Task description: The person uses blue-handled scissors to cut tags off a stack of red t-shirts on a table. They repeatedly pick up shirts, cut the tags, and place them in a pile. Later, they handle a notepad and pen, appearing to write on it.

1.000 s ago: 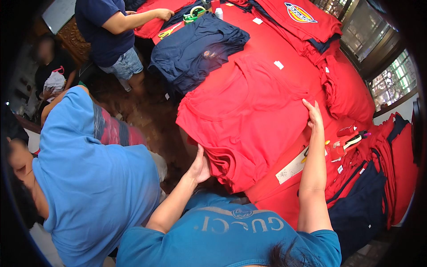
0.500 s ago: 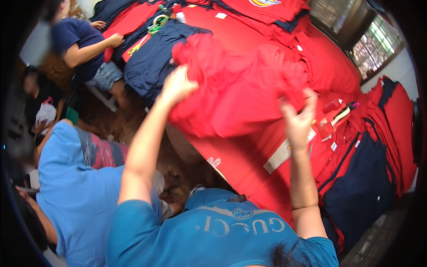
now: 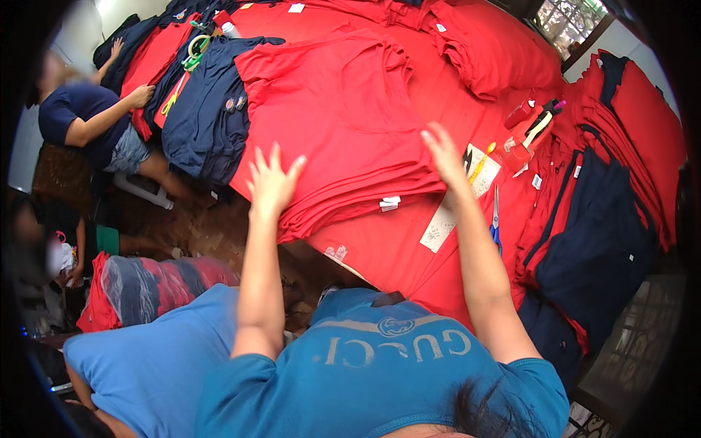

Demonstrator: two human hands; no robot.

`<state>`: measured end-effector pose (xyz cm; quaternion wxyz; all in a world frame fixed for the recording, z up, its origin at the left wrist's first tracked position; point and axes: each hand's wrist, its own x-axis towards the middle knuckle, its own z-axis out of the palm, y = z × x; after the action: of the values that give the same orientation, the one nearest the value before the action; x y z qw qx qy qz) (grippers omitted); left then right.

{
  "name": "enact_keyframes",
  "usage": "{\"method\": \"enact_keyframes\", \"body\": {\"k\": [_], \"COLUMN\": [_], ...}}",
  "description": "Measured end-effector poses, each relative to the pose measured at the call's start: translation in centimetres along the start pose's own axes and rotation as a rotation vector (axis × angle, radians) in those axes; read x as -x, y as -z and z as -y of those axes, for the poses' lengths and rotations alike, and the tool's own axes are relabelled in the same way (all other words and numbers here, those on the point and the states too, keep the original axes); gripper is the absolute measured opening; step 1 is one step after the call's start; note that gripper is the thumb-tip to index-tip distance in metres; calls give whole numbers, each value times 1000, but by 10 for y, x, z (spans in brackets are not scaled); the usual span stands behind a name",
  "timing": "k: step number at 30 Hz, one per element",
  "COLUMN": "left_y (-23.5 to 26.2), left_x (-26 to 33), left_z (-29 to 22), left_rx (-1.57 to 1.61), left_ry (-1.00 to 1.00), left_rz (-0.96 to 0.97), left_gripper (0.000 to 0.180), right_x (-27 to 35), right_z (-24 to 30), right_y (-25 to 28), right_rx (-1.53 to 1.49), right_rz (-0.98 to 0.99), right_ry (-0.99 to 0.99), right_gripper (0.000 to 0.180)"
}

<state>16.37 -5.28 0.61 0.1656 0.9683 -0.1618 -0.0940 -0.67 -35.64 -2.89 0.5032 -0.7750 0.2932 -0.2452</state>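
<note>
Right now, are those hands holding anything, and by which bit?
Nothing is held: the left hand is open over the red shirts, and the right hand is open at their edge.

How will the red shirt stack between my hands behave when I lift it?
The red shirt stack would probably sag, its cloth being wrinkled. The layers may slide apart, as no tie shows around them. It likely won't roll, lying flat.

It looked like a small garment workshop: folded red shirts [image 3: 328,95] lay stacked at twelve o'clock, navy and red garments [image 3: 595,233] were heaped at three near blue-handled scissors [image 3: 496,235], and a plastic-wrapped clothing bundle [image 3: 157,290] sat at eight.
</note>
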Motion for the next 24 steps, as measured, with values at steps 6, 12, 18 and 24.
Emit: {"method": "enact_keyframes", "body": {"k": [6,12,18,24], "left_y": [1,-1,-30,-43], "left_x": [12,121,63,65], "left_z": [45,-71,15,23], "left_rx": [-323,203,1583,1556], "left_ry": [-99,-862,-23,0], "left_rz": [-137,111,-102,-53], "left_gripper": [66,47,20,33], "right_x": [91,144,147,143], "right_z": [48,50,36,31], "right_y": [-36,-29,-34,-31], "right_rx": [242,76,85,54], "right_rz": [243,479,401,425], "right_ry": [203,-51,5,2], "right_gripper": [49,52,60,62]}}
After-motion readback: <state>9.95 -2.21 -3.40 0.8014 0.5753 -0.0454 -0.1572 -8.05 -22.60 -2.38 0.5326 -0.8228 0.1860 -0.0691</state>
